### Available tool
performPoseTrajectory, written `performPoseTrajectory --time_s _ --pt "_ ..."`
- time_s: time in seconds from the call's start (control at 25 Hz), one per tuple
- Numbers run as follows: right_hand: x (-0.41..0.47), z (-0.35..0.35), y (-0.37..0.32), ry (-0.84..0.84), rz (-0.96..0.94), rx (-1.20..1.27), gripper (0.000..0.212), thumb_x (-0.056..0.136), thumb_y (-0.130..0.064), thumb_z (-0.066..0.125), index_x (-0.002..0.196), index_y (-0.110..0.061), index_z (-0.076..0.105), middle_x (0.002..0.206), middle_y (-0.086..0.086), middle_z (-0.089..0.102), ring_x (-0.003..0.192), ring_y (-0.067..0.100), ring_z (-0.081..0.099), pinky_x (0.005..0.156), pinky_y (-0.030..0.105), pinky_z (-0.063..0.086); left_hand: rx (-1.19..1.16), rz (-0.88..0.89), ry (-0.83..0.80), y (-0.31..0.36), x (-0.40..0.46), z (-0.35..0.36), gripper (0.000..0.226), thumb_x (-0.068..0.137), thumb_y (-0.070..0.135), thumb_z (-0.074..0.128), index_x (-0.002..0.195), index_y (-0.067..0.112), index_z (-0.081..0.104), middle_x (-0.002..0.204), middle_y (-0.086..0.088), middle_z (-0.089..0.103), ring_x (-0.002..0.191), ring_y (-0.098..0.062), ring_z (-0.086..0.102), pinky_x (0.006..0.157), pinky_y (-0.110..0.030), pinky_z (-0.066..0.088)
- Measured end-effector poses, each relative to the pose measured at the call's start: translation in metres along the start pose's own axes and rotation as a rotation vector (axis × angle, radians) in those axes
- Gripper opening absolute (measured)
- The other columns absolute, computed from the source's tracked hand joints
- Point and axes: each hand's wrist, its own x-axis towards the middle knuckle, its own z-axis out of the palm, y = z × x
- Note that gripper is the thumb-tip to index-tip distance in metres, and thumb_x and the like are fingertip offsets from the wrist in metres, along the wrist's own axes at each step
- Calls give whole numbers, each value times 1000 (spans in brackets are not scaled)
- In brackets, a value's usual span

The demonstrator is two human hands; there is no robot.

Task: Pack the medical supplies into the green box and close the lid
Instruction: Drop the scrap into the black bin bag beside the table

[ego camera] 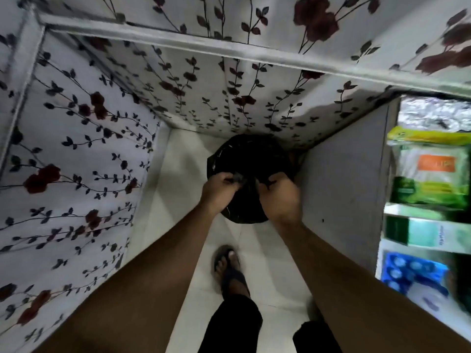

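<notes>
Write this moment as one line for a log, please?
left hand: gripping black plastic bag top | right hand: gripping same bag | bag: on white floor by floral curtain | green box: not visible

Left hand (218, 191), right hand (279, 197) gripping black bag (248, 159).

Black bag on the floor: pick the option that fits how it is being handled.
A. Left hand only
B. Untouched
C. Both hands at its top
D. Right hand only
C: the left hand and right hand both pinch the gathered top of the black bag.
</notes>
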Motion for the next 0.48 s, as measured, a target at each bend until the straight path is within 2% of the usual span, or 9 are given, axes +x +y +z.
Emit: performPoseTrajectory --time_s 0.08,0.12,0.2,0.32,0.48 --pt "-13 -8 4 8 4 2 30 88 -28 58 113 -11 59 99 11 71 93 29 66 70 26 48 44 -18 13 -6 -16 -5 46 71 33 66 116 21 66 102 0 69 100 -23 65 90 -43 54" --pt "-22 -18 3 7 21 -1 29 88 -29 57 113 -14 59 99 9 71 93 28 66 68 25 46 37 -25 21 -5 -30 -7 45 74 30 66 117 18 65 107 -5 69 101 -25 65 90 -44 54" --pt "-42 -48 -4 0 15 -5 25 86 -30 56 108 -18 59 95 7 71 91 29 66 66 27 46 -7 -41 40 6 -65 -11 33 80 22 67 113 17 66 110 -10 69 99 -26 66 88 -43 55" --pt "-76 -109 -25 8 -84 22 18 86 -27 58 101 -17 61 95 10 71 92 34 66 73 36 50 -76 -36 77 49 -125 -13 17 86 15 65 101 21 67 108 -13 69 98 -28 66 86 -41 55" --pt "-132 -217 -37 76 -224 83 20 84 -23 59 102 -17 64 93 8 71 86 31 65 69 34 46 -113 83 88 131 -215 7 14 89 10 60 99 18 68 96 -12 70 94 -33 67 87 -47 55"
